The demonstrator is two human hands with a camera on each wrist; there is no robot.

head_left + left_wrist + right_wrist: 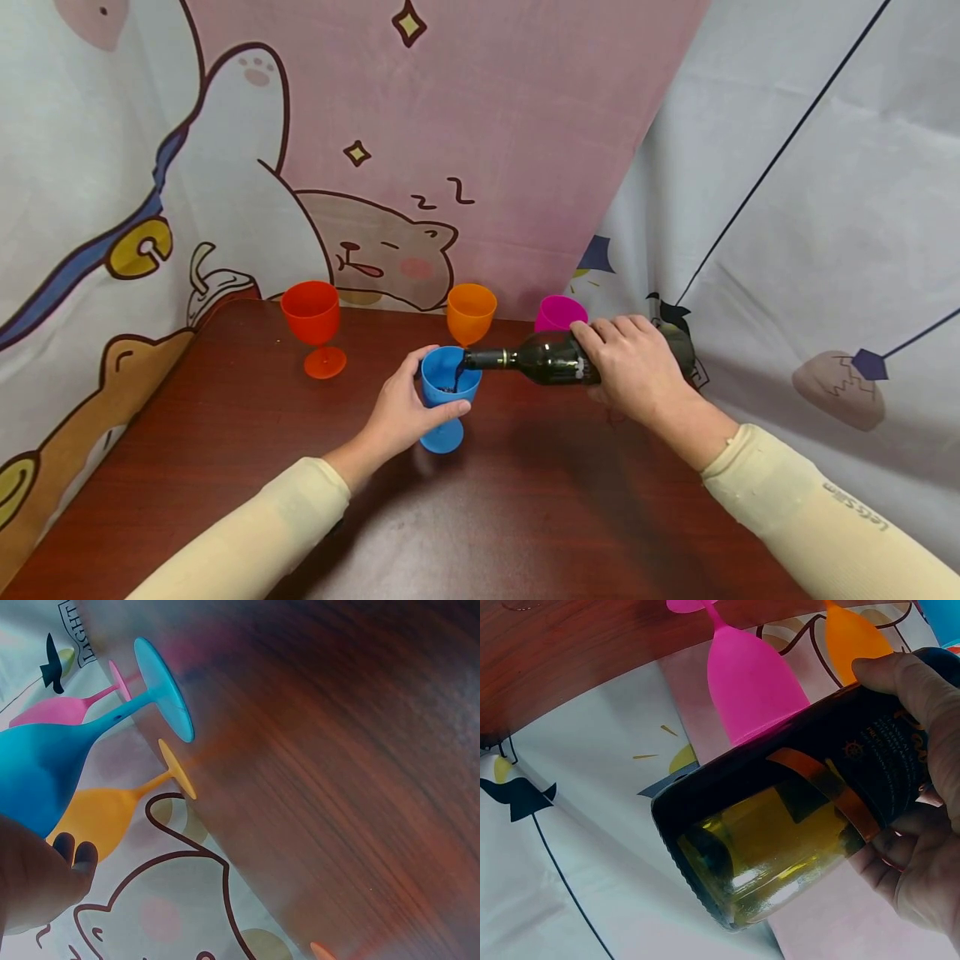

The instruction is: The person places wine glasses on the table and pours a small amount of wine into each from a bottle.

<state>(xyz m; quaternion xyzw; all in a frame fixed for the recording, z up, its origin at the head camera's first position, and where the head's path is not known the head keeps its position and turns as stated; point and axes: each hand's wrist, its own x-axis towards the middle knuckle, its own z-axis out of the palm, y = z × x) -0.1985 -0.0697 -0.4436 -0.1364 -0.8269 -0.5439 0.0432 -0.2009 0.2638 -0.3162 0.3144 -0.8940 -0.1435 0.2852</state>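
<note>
A blue plastic goblet (442,392) is gripped round its bowl by my left hand (408,408), thumb in front and fingers behind. My right hand (637,367) holds a dark green wine bottle (551,358) by its body, tipped nearly level. The bottle's mouth lies at the goblet's rim, and a dark stream runs from it into the bowl, where some dark liquid shows. In the left wrist view the blue goblet (45,765) tilts across the picture with its foot off to the right. The bottle's base and label (802,787) fill the right wrist view.
A red goblet (311,312) stands at the back left of the brown wooden table (225,467). An orange goblet (471,312) stands behind the blue one, and a magenta goblet (561,312) behind the bottle. Printed cloth (525,125) hangs along the table's back and sides.
</note>
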